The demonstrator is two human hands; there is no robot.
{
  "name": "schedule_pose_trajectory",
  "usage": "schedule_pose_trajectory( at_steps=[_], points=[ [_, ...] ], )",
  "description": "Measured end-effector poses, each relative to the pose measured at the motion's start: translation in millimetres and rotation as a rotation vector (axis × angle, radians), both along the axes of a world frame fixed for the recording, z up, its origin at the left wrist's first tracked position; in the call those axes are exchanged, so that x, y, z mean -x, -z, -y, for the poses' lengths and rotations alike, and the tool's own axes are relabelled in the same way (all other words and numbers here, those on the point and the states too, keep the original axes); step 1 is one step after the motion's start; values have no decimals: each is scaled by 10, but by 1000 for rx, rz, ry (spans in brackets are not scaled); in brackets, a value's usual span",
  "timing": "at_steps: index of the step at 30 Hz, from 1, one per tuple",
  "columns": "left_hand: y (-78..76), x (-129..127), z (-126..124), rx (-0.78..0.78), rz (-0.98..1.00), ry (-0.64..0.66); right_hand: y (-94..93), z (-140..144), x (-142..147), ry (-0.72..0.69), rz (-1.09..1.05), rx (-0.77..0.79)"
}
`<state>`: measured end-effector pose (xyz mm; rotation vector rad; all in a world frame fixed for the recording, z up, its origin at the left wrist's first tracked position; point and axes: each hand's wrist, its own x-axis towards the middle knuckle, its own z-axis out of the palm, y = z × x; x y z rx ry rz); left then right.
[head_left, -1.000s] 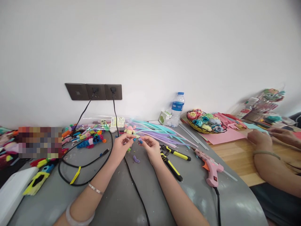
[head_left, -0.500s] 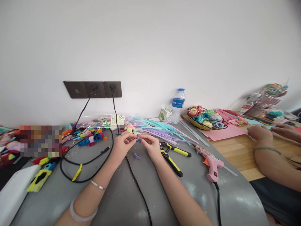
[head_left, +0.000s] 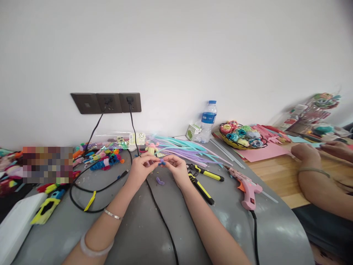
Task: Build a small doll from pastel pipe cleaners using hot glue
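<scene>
A small blue and purple fuzzy pipe-cleaner piece (head_left: 161, 162) is pinched between the fingertips of both hands over the grey table. My left hand (head_left: 143, 167) closes on its left end, and my right hand (head_left: 176, 168) grips the right end. Fingers cover much of the piece, so its full shape is hidden. Just below the hands lies a short curved purple pipe-cleaner piece (head_left: 160, 181). Behind them sits a small yellow and pink figure (head_left: 151, 148), near a bundle of purple and turquoise pipe cleaners (head_left: 187, 150).
Yellow-black pliers (head_left: 202, 184) and a pink glue gun (head_left: 249, 189) lie to the right. Black cables (head_left: 162, 217) cross the table. A water bottle (head_left: 209, 121) stands by the wall. Finished fuzzy crafts (head_left: 106, 162) crowd the left. A co-worker's arm (head_left: 314, 184) rests at far right.
The blue and purple piece has been turned slightly in my fingertips, and more of its blue part shows. The view has shifted a little; both hands keep their grip.
</scene>
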<state>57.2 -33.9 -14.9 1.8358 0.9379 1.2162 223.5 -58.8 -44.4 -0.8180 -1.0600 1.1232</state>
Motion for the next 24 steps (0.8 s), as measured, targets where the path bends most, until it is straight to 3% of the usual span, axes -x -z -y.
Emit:
schedule_pose_trajectory(
  at_steps=[11,24],
  points=[
    [-11,55,-46,-10,-36,55,144,-56,0,-8,23,-9],
    [-38,67,-51,-176,-132,31,60,-15,-3,-24,11,9]
  ],
)
